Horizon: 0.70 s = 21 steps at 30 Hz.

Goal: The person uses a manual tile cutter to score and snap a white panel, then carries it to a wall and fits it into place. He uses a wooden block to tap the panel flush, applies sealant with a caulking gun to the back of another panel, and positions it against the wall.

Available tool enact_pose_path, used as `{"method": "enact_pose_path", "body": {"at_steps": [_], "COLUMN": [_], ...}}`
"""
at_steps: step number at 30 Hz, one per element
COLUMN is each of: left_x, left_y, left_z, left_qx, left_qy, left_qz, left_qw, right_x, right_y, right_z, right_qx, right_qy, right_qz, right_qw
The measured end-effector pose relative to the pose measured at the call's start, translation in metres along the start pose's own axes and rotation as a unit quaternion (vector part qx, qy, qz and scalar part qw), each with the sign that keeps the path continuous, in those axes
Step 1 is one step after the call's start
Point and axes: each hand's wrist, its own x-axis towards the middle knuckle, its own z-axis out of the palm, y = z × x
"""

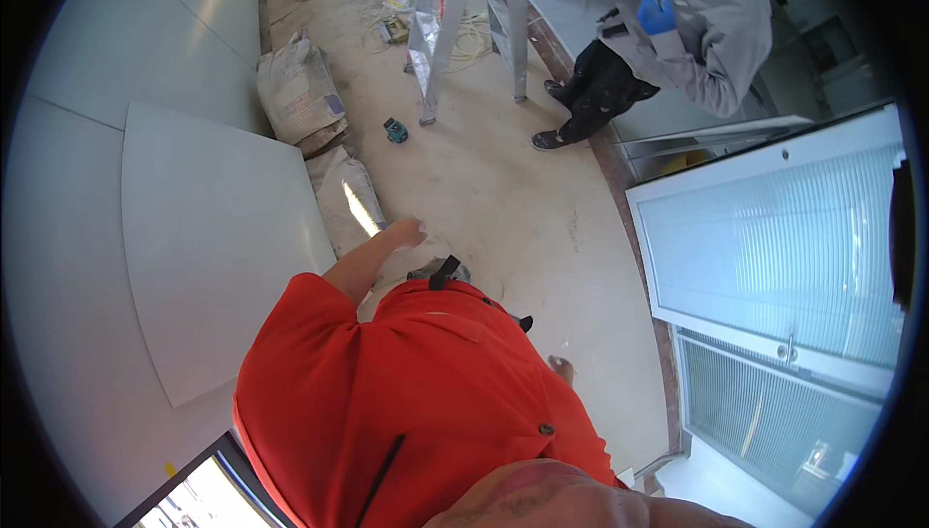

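Note:
My left hand (404, 231) hangs out ahead of my red shirt, above the pale floor and beside a grey-white bag (334, 184). Its fingers are curled in, and I cannot make out whether anything is inside them. Low on my right side, my right hand (561, 367) shows only in part past the edge of the shirt. The shirt hides the rest of it, so its fingers cannot be read. Neither hand is seen touching the objects around. A small green-and-black device (396, 130) lies on the floor farther ahead.
An aluminium stepladder (453, 39) stands ahead, with coiled pale cable (472, 42) by it. A person in grey with blue gloves (656, 13) stands ahead right. Filled sacks (298, 92) and a white panel (218, 247) line the left; a ribbed-glass door (774, 238) stands right.

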Motion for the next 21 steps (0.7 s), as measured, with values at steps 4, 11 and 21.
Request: {"method": "enact_pose_path", "body": {"at_steps": [4, 11, 21], "left_x": [0.026, 0.053, 0.128], "left_y": [0.006, -0.027, -0.027], "left_z": [-0.048, -0.047, -0.109], "left_qx": [-0.047, -0.137, -0.24], "left_qy": [0.067, 0.078, 0.125], "left_qz": [-0.034, -0.098, -0.183], "left_qw": [0.996, 0.983, 0.945], "right_x": [0.145, 0.285, 0.463], "right_y": [-0.059, -0.287, -0.503], "right_z": [-0.041, -0.173, -0.215], "right_qx": [0.036, -0.053, -0.159], "right_qy": [0.039, -0.02, -0.111], "right_qz": [-0.057, -0.182, -0.254], "right_qw": [0.997, 0.982, 0.948]}}
